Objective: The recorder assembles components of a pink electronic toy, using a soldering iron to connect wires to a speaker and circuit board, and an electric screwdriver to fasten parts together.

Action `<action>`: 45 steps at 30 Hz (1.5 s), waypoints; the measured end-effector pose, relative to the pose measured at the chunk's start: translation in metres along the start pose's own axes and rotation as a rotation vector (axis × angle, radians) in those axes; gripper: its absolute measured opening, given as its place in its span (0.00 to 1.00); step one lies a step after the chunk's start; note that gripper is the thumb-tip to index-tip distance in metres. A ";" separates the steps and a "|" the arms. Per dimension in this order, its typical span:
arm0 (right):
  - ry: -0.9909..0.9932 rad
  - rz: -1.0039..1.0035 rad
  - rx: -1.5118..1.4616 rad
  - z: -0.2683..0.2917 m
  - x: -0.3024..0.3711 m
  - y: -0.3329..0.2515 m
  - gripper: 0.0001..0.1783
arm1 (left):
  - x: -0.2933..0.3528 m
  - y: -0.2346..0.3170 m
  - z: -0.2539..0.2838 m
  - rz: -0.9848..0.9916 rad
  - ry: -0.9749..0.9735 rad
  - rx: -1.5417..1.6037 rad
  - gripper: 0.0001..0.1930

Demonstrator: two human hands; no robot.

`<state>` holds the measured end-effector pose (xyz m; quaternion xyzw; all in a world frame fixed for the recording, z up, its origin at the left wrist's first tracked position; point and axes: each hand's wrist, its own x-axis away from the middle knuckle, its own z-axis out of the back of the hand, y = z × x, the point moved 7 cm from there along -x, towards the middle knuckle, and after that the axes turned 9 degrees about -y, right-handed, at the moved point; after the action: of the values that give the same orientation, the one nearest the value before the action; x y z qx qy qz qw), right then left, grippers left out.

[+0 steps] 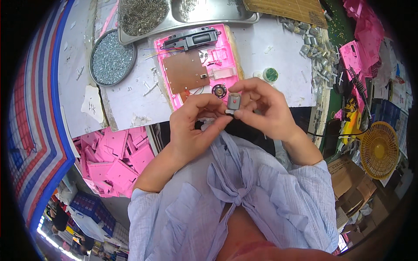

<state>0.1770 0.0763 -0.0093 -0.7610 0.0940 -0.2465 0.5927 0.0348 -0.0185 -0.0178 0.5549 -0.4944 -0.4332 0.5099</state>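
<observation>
A small grey metal motor (234, 101) with a red dot on its face is held upright in front of my chest. My right hand (271, 108) pinches it between thumb and fingers. At its lower end is a small white piece (229, 112), with the fingertips of my left hand (187, 119) closed on it; the exact hold is partly hidden. Just beyond my hands lies an open pink plastic housing (225, 37). It carries a brown circuit board (185, 71), a black mechanism (191, 39) with wires, and a small round speaker (219, 91).
A round tray of screws (112, 56) stands left. A metal tray (213, 17) holding small springs is at the back. Many motors (320, 54) lie piled at the right edge. Pink plastic parts (115, 152) fill a box below left. A yellow fan (379, 150) stands right.
</observation>
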 end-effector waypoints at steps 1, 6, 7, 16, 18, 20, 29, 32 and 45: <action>0.008 0.126 0.221 0.000 0.000 -0.012 0.25 | 0.000 0.002 0.000 -0.023 0.016 0.008 0.16; -0.071 0.387 0.803 0.000 -0.005 -0.052 0.24 | -0.008 0.031 -0.001 -0.384 -0.042 -0.523 0.15; -0.080 0.517 0.810 -0.003 -0.004 -0.055 0.22 | -0.008 0.037 -0.002 -0.455 -0.027 -0.547 0.14; -0.017 0.724 1.006 -0.012 0.007 -0.054 0.16 | -0.014 0.034 0.001 -0.361 -0.133 -0.492 0.14; -0.037 0.730 1.000 -0.012 0.007 -0.052 0.15 | -0.014 0.036 -0.001 -0.363 -0.164 -0.544 0.14; -0.041 0.741 0.996 -0.011 0.007 -0.049 0.14 | -0.014 0.037 -0.001 -0.368 -0.167 -0.600 0.14; 0.065 0.704 0.920 0.009 0.006 -0.044 0.17 | -0.028 0.034 0.026 -0.339 -0.046 -0.508 0.16; 0.178 0.719 0.836 0.022 0.010 -0.047 0.20 | -0.060 0.034 0.024 -0.237 0.082 -0.883 0.16; 0.352 0.588 0.740 0.047 -0.006 -0.046 0.18 | -0.066 0.030 0.000 -0.446 -0.061 -1.145 0.09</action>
<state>0.1876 0.1318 0.0242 -0.3882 0.3092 -0.2105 0.8423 0.0221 0.0475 0.0104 0.2706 -0.0696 -0.7418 0.6096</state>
